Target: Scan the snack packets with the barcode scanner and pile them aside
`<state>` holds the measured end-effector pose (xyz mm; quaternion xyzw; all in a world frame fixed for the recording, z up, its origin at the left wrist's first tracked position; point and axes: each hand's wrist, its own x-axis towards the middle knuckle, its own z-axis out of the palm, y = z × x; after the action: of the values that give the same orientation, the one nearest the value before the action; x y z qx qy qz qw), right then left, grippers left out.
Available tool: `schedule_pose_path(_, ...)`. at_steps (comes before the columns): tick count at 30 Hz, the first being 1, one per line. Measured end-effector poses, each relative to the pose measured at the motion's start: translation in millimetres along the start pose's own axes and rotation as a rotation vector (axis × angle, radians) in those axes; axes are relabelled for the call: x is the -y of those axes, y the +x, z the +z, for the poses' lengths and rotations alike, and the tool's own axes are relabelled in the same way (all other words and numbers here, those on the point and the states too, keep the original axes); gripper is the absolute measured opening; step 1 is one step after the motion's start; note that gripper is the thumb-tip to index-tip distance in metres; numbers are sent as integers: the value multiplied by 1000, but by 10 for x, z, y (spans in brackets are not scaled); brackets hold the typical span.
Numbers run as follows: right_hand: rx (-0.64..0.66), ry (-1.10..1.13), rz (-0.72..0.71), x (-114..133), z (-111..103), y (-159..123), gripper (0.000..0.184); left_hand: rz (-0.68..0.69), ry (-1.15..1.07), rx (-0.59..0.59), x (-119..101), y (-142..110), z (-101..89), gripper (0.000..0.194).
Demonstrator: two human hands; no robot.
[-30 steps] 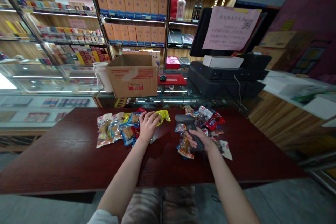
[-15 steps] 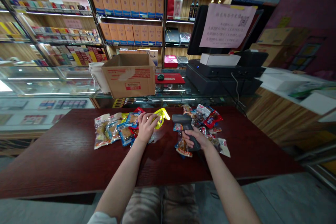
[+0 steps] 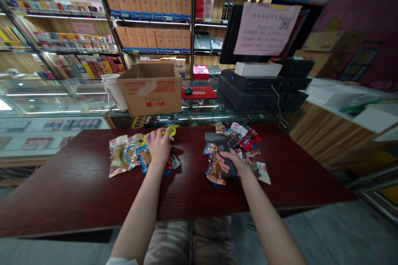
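My right hand (image 3: 230, 163) is wrapped round the grip of a dark barcode scanner (image 3: 217, 140), whose head points left over the table. Beneath and behind it lie several sealed snack packets (image 3: 248, 138), some clear, some red. Over the left pile is my left hand (image 3: 159, 147), fingers bent down on a yellow snack packet (image 3: 173, 129) that pokes out beyond the fingertips. Part of that packet is hidden by the hand. Around it lie a blue-edged packet (image 3: 144, 156) and clear packets of brown food (image 3: 121, 155).
An open cardboard box (image 3: 151, 95) stands on the glass counter behind the dark red table (image 3: 93, 190). To its right are a mouse (image 3: 188, 90) on a red mat and a monitor (image 3: 230, 35) bearing a paper sign. Stocked shelves rise behind.
My left hand has moved left, carrying the yellow packet from the table's middle onto the left pile. My right hand and the scanner stay nearly still.
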<state>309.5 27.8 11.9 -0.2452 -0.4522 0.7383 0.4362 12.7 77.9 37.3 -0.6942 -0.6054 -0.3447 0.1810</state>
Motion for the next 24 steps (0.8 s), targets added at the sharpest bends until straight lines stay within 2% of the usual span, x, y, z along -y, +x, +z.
schedule_pose_path(3, -4, -3, -14, 19, 12, -14, 31, -162, 129, 51, 131, 45, -81, 40)
schedule_pose_path(6, -27, -21, -22, 32, 33, -28, 31, -310, 198, 199, 199, 49, -104, 37)
schedule_pose_path(8, -41, -23, -27, 51, 28, -41, 29, -401, 197, 289, 203, 39, -97, 42)
schedule_pose_path(11, -70, -12, -49, 134, -39, -87, 29, -450, 165, 370, 189, 32, -94, 45)
schedule_pose_path(14, -150, -8, -75, 298, -185, -194, 28, -420, 129, 395, 160, 53, -123, 45)
schedule_pose_path(17, -292, -8, -120, 484, -386, -350, 23, -350, 87, 277, 40, 106, -123, 46)
schedule_pose_path(19, -339, -6, -129, 570, -529, -454, 22, -245, 4, 238, -122, 143, -55, 41)
schedule_pose_path(21, -355, 15, -137, 607, -659, -538, 23, -112, -140, 320, -334, 166, 86, 37)
schedule_pose_path(24, -367, 57, -152, 595, -795, -616, 25, -13, -367, 545, -663, 168, 384, 37)
